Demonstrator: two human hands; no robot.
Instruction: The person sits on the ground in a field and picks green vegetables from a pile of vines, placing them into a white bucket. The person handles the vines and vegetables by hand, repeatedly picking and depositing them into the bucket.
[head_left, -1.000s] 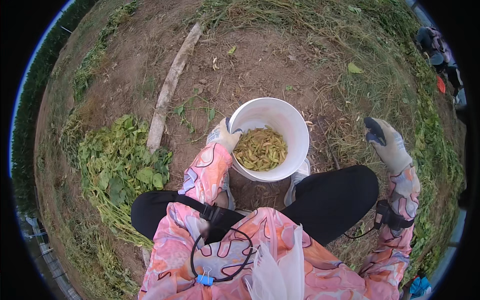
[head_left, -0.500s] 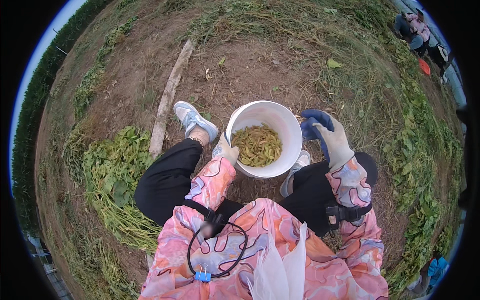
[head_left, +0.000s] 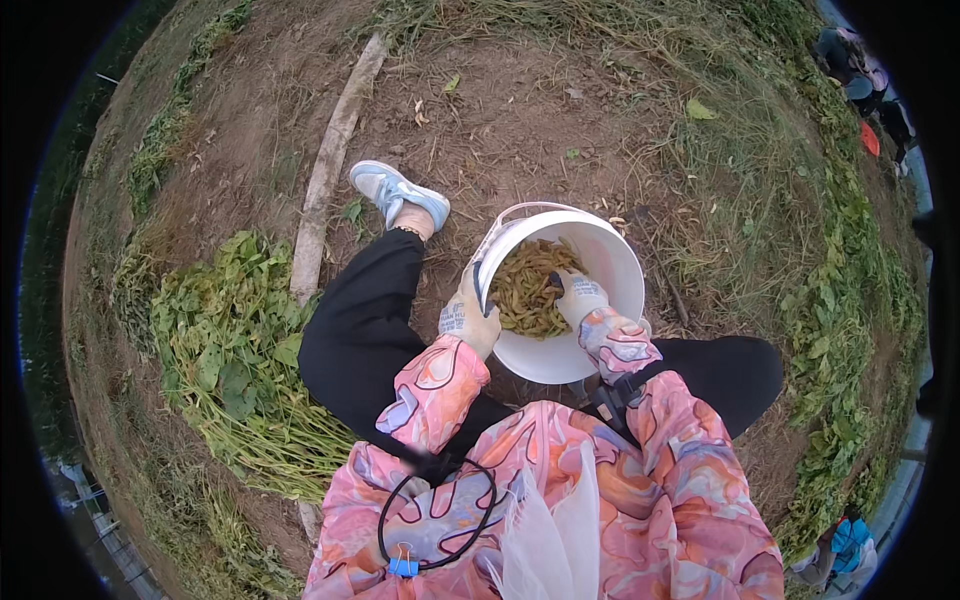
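Note:
A white plastic bucket [head_left: 622,262] stands between my legs, tilted toward me, its handle lying against the far left rim. Green and yellowish-brown bean pods [head_left: 525,300] lie heaped inside it. My left hand [head_left: 470,312], in a white glove with a dark-coated palm, is closed on the bucket's left rim. Wearing a matching glove, my right hand [head_left: 580,297] reaches over the near right rim down onto the pods. Most of its fingers are hidden among them, so its grip cannot be made out.
Pulled leafy bean plants [head_left: 235,350] are piled left of my knee. A wooden plank [head_left: 335,160] lies on the soil beyond them. Uprooted plants [head_left: 835,330] form a row at the right. At the far right edge sits another person [head_left: 850,65], near a red object [head_left: 869,139].
My right hand has moved from beside the bucket, on the right, down onto the pods inside. The bucket sits slightly further right and lower in view, its handle now visible. My left hand keeps the rim.

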